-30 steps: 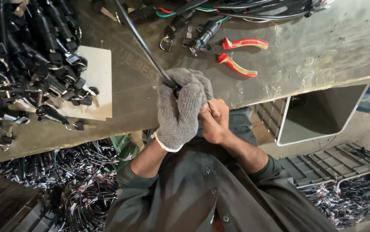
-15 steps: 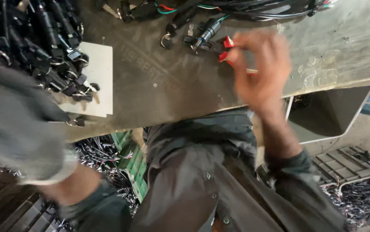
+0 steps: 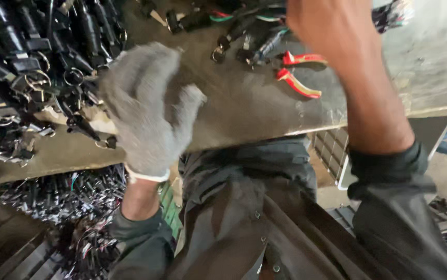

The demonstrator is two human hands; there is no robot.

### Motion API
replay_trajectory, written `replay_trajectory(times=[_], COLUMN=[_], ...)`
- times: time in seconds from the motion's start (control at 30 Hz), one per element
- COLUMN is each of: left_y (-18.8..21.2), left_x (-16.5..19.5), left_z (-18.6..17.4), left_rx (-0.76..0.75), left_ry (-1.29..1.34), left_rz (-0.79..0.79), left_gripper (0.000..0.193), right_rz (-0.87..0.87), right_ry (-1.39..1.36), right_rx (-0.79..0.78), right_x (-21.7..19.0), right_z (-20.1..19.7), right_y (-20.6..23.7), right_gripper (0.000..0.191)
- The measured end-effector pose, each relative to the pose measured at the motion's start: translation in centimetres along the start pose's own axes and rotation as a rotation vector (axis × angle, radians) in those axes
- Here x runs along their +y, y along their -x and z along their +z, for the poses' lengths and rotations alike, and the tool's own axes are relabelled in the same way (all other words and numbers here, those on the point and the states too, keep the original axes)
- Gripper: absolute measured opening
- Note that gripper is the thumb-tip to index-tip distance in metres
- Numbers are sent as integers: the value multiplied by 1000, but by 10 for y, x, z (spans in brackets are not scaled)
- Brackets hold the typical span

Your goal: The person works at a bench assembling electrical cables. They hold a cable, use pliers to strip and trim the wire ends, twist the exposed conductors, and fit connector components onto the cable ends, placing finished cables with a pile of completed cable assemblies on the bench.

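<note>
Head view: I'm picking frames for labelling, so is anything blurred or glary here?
Head view: the gloved left hand is smeared by motion; the bare right hand, cut by the top edge, is softer too; the red-handled pliers stay fairly crisp; the bench looks pale at the right.

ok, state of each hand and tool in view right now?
left hand: gloved, fingers spread, holding nothing, over the pile of black cable parts
right hand: bare, blurred, raised above the bench, grip unclear
red-handled pliers: lying on the workbench, handles apart, untouched
</note>
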State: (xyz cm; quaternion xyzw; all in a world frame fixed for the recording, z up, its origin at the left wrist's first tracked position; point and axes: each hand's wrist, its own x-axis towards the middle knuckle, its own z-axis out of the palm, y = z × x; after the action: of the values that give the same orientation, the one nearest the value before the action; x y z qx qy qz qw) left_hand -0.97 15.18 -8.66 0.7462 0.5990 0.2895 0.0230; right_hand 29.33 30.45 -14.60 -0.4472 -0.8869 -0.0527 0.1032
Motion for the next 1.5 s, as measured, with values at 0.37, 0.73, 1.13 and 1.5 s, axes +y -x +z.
replay_trajectory(times=[0.37, 0.73, 1.13, 1.5], left_y=[53, 43, 25, 38], left_x=[46, 31, 48, 118], left_z=[49, 78, 15, 46], left_rx=[-331, -542, -99, -336], left_ry=[1354, 1744, 1294, 1211], left_rz=[-554, -636, -190, 143], left_gripper=[26, 19, 17, 24], right_rz=[447, -106, 33, -58], right_ry=[-1235, -1712, -823, -2032], right_rx=[510, 80, 46, 4], right_x=[-134, -173, -153, -82], right_z=[-66, -92, -66, -174], right_y=[38, 55, 75, 59], right_gripper=[30, 8, 33, 22])
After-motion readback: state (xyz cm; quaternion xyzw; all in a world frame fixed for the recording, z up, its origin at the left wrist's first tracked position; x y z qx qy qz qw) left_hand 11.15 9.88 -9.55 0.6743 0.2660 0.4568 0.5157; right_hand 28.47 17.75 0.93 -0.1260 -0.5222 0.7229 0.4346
